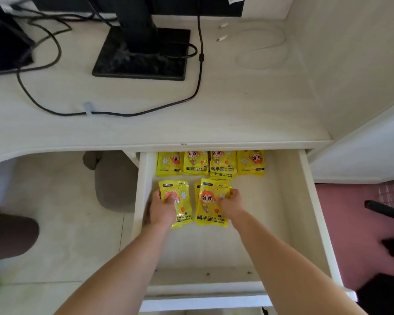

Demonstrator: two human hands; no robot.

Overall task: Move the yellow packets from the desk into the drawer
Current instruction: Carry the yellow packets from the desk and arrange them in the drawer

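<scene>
Open drawer (263,226), yellow packets (223,165) inside

Soft daylight, blurred wide-angle edges

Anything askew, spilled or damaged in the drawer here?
Nothing spilled or torn in the drawer. Minor: back-row packets overlap unevenly, and the right packet, gripped by the right hand, lies skewed over a lower packet. The left hand grips the left packet.
</scene>
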